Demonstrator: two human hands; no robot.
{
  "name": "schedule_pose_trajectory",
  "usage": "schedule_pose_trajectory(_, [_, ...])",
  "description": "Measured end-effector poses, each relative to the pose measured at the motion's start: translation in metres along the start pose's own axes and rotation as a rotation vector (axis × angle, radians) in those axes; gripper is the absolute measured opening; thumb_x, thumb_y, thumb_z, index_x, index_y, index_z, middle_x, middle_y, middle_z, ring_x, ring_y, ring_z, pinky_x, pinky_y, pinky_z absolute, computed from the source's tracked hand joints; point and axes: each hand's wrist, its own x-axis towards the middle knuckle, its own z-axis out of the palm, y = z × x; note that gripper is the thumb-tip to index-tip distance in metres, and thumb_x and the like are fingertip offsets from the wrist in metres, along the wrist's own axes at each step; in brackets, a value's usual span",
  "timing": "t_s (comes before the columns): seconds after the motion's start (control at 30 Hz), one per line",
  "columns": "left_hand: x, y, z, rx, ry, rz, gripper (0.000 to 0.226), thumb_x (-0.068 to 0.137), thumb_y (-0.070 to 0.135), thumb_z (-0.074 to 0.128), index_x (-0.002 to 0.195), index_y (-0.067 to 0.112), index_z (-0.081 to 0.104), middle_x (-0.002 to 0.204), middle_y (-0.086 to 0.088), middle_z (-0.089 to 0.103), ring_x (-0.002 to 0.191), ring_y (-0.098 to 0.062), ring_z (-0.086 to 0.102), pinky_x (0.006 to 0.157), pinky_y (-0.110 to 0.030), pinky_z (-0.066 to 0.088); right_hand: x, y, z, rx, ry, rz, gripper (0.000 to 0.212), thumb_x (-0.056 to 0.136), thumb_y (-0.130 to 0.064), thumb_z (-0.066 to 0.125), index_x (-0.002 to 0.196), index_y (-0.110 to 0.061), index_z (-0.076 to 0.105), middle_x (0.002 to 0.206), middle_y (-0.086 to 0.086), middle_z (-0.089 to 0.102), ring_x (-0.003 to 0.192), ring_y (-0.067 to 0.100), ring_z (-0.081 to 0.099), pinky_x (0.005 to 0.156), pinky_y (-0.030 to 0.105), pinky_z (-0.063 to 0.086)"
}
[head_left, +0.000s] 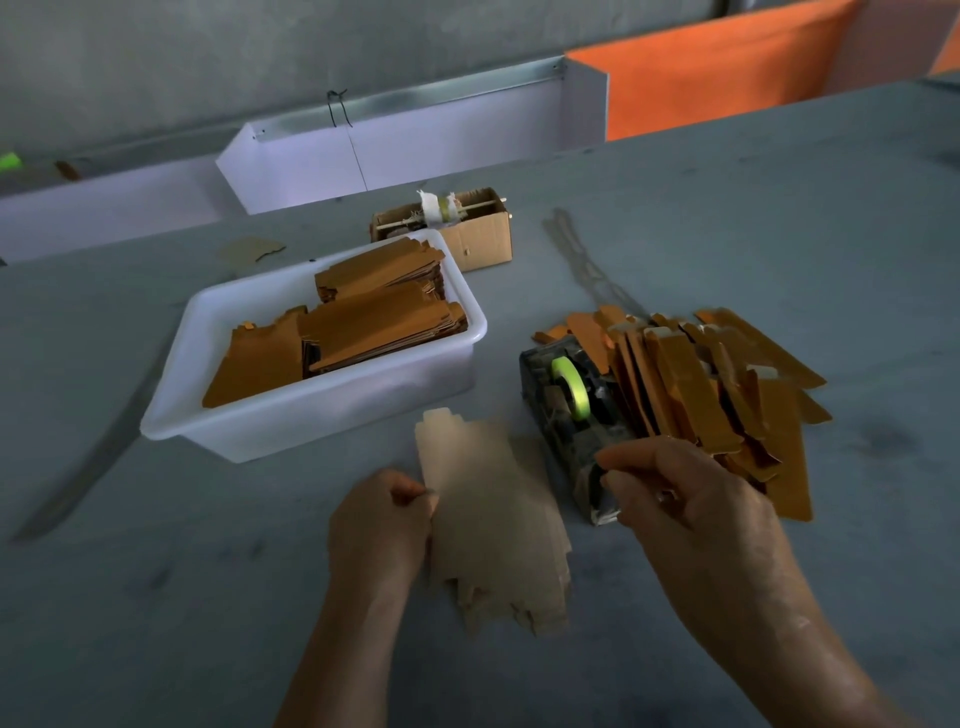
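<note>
The card (493, 519) at 6 o'clock is pinched by the left hand (379, 525), the tape holder (566, 436) at its 2 o'clock is reached by the curled right hand (691, 499), hold unclear, so tape (569, 387) must be pulled next.

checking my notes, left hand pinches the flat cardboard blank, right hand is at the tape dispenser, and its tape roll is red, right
Not red: the head view shows the tape roll is yellow-green. The left hand does pinch the flat cardboard blank and the right hand is at the tape dispenser.
</note>
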Motion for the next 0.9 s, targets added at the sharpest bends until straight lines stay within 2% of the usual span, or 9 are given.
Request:
schedule_pose_trajectory(0.13, [-0.009,0.007,-0.013,-0.072,0.064,0.103,0.013,0.085,0.017,0.069,0.073,0.019,0.065,0.08,0.0,0.066,0.074,-0.013,0.059,0.064,-0.027,0.042,0.0,-0.001,0.0,0.003,0.002,0.005,0.017,0.087,-0.017,0.062,0.089,-0.034,0.064,0.083,-0.016,0.063,0.075,-0.014,0.054,0.058,0.001,0.04])
schedule_pose_trajectory(0.27, [-0.02,0.015,-0.03,-0.47,-0.201,-0.012,0.008,0.089,0.01,0.065,0.081,0.009,0.067,0.074,-0.008,0.07,0.073,-0.023,0.066,0.079,-0.043,0.055,-0.001,-0.004,0.002,0.046,-0.025,0.048,0.014,0.086,-0.028,0.059,0.093,-0.041,0.06,0.084,-0.019,0.065,0.076,-0.006,0.06,0.064,0.005,0.047])
schedule_pose_trajectory(0.43, [-0.029,0.02,-0.041,-0.578,-0.38,0.098,0.015,0.089,0.009,0.062,0.075,0.011,0.068,0.066,-0.002,0.067,0.064,-0.011,0.064,0.06,-0.024,0.052,-0.005,-0.009,0.013,0.205,-0.176,0.172,0.037,0.075,-0.053,0.054,0.106,-0.035,0.059,0.091,-0.019,0.068,0.084,-0.006,0.063,0.069,0.01,0.052])
schedule_pose_trajectory(0.5, [-0.032,0.024,-0.044,-0.624,-0.449,0.125,0.014,0.083,0.015,0.064,0.071,0.017,0.07,0.07,-0.001,0.069,0.067,-0.011,0.066,0.06,-0.022,0.052,-0.006,-0.009,0.019,0.375,-0.233,0.259,0.026,0.079,-0.042,0.06,0.101,-0.029,0.065,0.088,-0.015,0.071,0.085,-0.001,0.065,0.073,0.018,0.055])
schedule_pose_trajectory(0.57, [-0.032,0.025,-0.044,-0.636,-0.479,0.14,0.009,0.075,0.029,0.07,0.076,0.02,0.072,0.079,-0.002,0.072,0.077,-0.016,0.068,0.069,-0.029,0.053,-0.005,-0.008,0.022,0.568,-0.243,0.354,0.011,0.083,-0.022,0.064,0.092,-0.024,0.069,0.085,-0.009,0.073,0.083,0.007,0.068,0.075,0.025,0.056])
schedule_pose_trajectory(0.6, [-0.034,0.026,-0.043,-0.632,-0.493,0.143,0.019,0.072,0.035,0.076,0.083,0.02,0.073,0.087,-0.002,0.074,0.085,-0.019,0.069,0.076,-0.034,0.053,-0.005,-0.008,0.023,0.648,-0.245,0.396,0.01,0.082,-0.016,0.065,0.088,-0.022,0.07,0.084,-0.006,0.073,0.081,0.01,0.068,0.075,0.028,0.056])
schedule_pose_trajectory(0.67, [-0.038,0.03,-0.038,-0.661,-0.504,0.122,0.043,0.063,0.04,0.081,0.098,0.017,0.071,0.098,-0.003,0.075,0.093,-0.022,0.07,0.084,-0.039,0.05,-0.005,-0.006,0.024,0.757,-0.264,0.447,0.009,0.075,-0.018,0.067,0.083,-0.019,0.072,0.084,-0.001,0.073,0.081,0.014,0.069,0.075,0.032,0.057])
schedule_pose_trajectory(0.77, [-0.046,0.04,-0.027,-0.672,-0.428,0.088,0.061,0.048,0.043,0.091,0.099,0.019,0.07,0.094,0.001,0.076,0.087,-0.016,0.072,0.079,-0.035,0.051,-0.008,-0.003,0.026,0.836,-0.328,0.469,0.026,0.063,-0.027,0.065,0.085,-0.014,0.072,0.088,0.006,0.073,0.086,0.022,0.069,0.077,0.037,0.058])
schedule_pose_trajectory(0.9, [-0.05,0.044,-0.016,-0.633,-0.353,0.09,0.056,0.048,0.043,0.079,0.1,0.023,0.07,0.088,0.007,0.076,0.08,-0.008,0.071,0.066,-0.024,0.052,-0.01,-0.001,0.028,0.723,-0.345,0.429,0.019,0.071,-0.028,0.066,0.086,-0.018,0.073,0.086,0.0,0.073,0.087,0.019,0.068,0.079,0.036,0.057])
